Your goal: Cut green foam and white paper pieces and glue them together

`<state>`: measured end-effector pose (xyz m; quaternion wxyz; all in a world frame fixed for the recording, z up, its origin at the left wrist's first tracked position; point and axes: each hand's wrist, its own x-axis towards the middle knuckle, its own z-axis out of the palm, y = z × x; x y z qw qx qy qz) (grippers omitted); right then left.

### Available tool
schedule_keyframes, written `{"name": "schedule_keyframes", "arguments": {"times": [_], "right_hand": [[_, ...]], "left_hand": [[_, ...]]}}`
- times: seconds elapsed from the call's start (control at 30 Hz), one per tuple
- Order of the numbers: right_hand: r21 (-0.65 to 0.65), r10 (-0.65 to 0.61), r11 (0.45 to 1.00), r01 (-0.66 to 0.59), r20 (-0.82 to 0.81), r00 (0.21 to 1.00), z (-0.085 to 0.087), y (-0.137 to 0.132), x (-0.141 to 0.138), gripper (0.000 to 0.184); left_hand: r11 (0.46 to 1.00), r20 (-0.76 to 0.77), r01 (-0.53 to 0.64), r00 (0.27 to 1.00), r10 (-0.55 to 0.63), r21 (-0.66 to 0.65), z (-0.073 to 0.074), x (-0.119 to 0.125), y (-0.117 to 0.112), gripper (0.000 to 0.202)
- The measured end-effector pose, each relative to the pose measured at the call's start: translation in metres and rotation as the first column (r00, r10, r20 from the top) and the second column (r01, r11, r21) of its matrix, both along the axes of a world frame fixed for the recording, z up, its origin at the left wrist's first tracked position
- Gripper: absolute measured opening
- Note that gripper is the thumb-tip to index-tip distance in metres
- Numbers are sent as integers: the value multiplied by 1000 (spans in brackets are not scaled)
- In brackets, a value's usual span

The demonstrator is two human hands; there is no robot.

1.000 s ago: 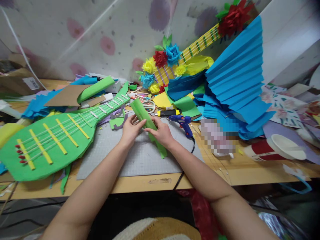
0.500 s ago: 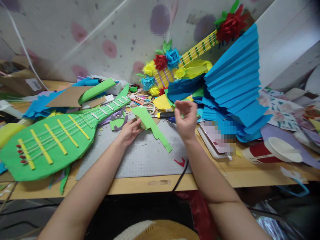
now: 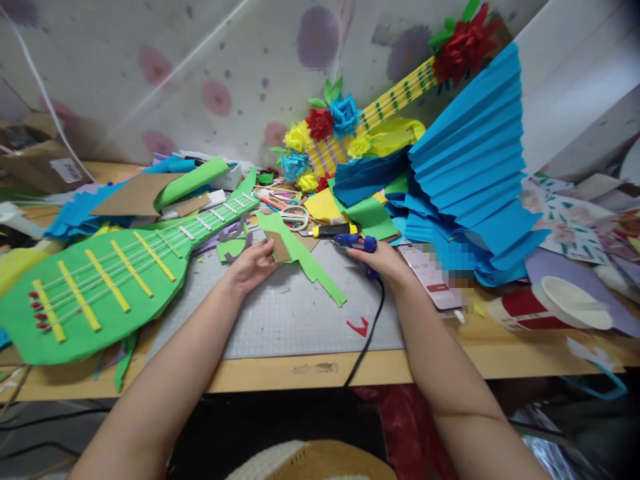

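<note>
My left hand [image 3: 254,265] pinches a small brown cardboard piece [image 3: 278,247] at its left edge. That cardboard lies against a strip of green paper [image 3: 315,270] with a jagged, stepped edge, which slants down over the grey cutting mat [image 3: 300,327]. My right hand [image 3: 384,261] is closed around a blue glue gun [image 3: 356,242], its nozzle toward the left. The gun's black cord [image 3: 371,327] runs down over the table's front edge. Just behind the gun lies a yellow-and-black utility knife [image 3: 334,231]. A red paper scrap [image 3: 358,326] rests on the mat.
A green paper lute-like instrument [image 3: 107,293] fills the left side. At the back leans a yellow guitar [image 3: 395,97] with paper flowers. Pleated blue paper [image 3: 470,160] stands at right, with a phone [image 3: 425,273] and a lidded cup [image 3: 545,303] before it. Scissors [image 3: 295,217] lie mid-table.
My right hand has come down from above the table and taken hold of the glue gun. My left hand has shifted slightly left, and the cardboard piece shows more of its face.
</note>
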<state>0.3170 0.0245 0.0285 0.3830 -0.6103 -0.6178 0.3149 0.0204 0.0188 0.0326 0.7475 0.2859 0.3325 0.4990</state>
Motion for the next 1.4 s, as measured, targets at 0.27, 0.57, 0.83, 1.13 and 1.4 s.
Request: {"name": "schedule_keyframes", "arguments": {"times": [0.27,0.57,0.83,1.13,1.4], "right_hand": [[-5,100,992,-122,-549,830,14,-8,-40,45],[-125,277,922,-366,-450,849,12,-23,-69,38],[-166,287,911,-378,-403,869,10,-22,-73,41],[-193,286,901,-390,-413,865,6,-22,-74,42],[-163,246,928,-336,-410,878,13,-22,-78,43]], "left_hand": [[1000,5,13,1000,-13,-12,-5,0,3,27],[992,-24,121,992,-122,-21,-7,1,2,30],[987,-40,157,987,-158,-28,-6,3,1,27],[985,-58,168,984,-170,-40,-6,4,0,25],[975,-90,220,971,-223,-38,-5,4,-2,25]]}}
